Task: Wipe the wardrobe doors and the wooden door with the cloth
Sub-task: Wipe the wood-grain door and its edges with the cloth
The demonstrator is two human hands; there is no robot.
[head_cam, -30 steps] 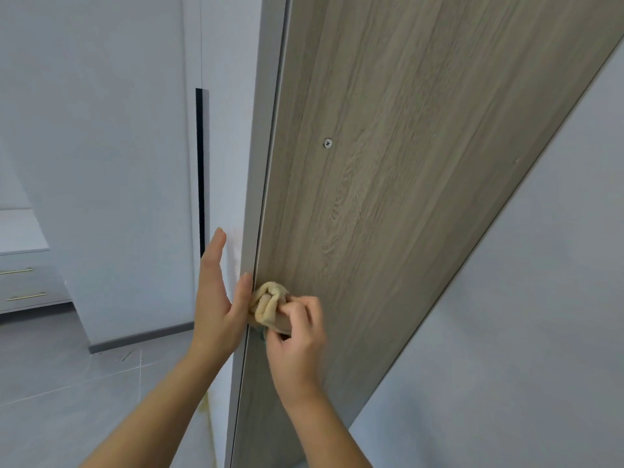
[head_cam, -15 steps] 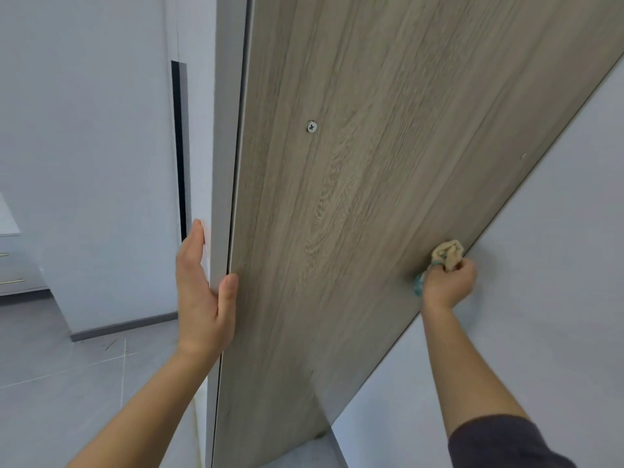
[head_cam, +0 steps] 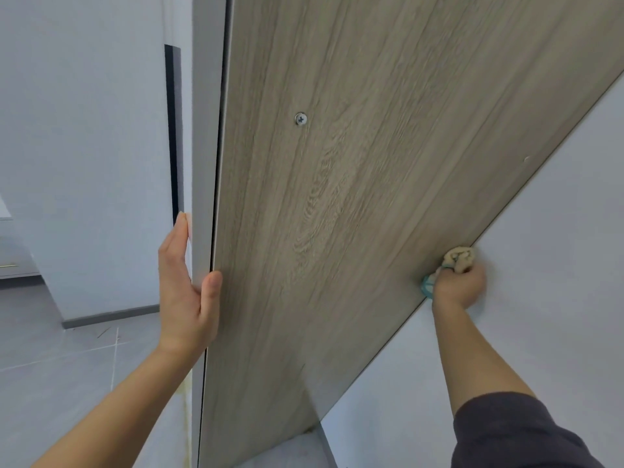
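Observation:
The wooden door (head_cam: 354,204) with grey-brown grain fills the middle of the view, swung open toward me. My left hand (head_cam: 187,285) holds its free edge: the fingers lie straight up the far side and the thumb presses on the wood face. My right hand (head_cam: 457,283) grips a bunched beige cloth with a teal trim (head_cam: 459,258) and presses it on the door at its right edge, beside the white wall. A screw head (head_cam: 300,118) sits in the door above centre.
A white wall (head_cam: 547,231) runs along the right behind the door. A white panel with a dark vertical gap (head_cam: 174,130) stands left of the door edge. Grey tiled floor (head_cam: 50,349) and a drawer unit with a gold handle (head_cam: 10,265) lie at the far left.
My right hand has swept the cloth across the door from near its left edge to its right edge. My left hand has stayed on the door's free edge.

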